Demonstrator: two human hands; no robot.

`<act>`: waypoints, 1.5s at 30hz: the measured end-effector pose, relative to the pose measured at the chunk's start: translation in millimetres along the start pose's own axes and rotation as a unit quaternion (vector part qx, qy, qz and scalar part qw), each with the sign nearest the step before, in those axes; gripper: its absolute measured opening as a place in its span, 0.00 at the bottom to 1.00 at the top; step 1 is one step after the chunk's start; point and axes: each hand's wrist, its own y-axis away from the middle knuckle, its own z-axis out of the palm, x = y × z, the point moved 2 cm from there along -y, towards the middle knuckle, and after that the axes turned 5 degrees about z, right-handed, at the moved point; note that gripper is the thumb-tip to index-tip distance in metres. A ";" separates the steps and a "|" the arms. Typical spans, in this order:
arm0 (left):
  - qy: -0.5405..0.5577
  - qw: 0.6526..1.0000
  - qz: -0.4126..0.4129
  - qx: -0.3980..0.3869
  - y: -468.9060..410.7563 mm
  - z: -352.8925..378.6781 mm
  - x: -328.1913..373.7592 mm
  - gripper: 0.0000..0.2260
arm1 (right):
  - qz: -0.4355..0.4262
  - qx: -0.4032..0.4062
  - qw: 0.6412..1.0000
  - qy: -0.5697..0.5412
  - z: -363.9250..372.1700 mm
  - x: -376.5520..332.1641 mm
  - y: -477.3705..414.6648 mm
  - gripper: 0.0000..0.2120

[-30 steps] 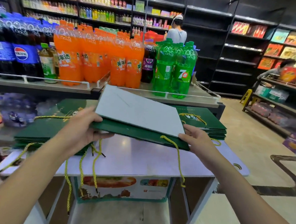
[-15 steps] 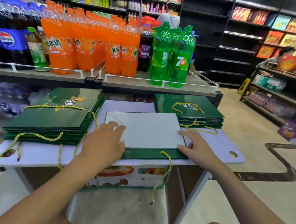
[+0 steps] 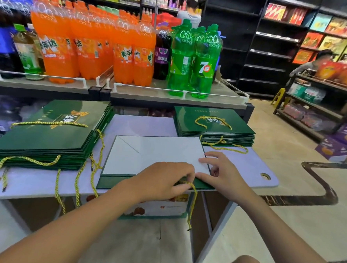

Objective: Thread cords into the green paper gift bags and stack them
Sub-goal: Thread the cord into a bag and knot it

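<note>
A flat green gift bag [image 3: 112,181] lies on the pale table [image 3: 247,166] with its white folded base [image 3: 157,154] facing up. A gold cord [image 3: 193,205] hangs from its near edge over the table front. My left hand [image 3: 163,181] pinches that cord at the bag's near edge. My right hand [image 3: 223,171] rests on the bag's right near corner, fingers spread and thumb close to the cord. A tall stack of green bags [image 3: 46,135] with cords sits at the left. A smaller stack [image 3: 213,123] sits at the back right.
A shelf [image 3: 170,96] with orange and green soda bottles [image 3: 195,57] stands right behind the table. A printed carton [image 3: 155,207] sits under the table. Shop racks [image 3: 321,95] and a person are at the right, another person at the back.
The bag came down from the air onto the table. My left hand slid from its left side to the near edge and took the cord; my right hand moved onto the right corner.
</note>
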 end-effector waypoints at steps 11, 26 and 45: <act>0.424 0.876 -0.211 0.095 -13.0 -24.3 -17.0 0.08 | -0.260 0.130 0.946 0.148 -7.0 -51.7 11.5 0.33; 0.161 0.962 -0.192 0.107 30.3 -44.2 -64.8 0.08 | -0.064 -0.057 0.993 -0.081 -0.5 -138.4 -32.2 0.08; -0.006 0.994 -0.104 0.028 122.1 -23.9 -92.4 0.26 | 0.089 -0.080 0.949 0.291 62.1 -128.1 -97.4 0.21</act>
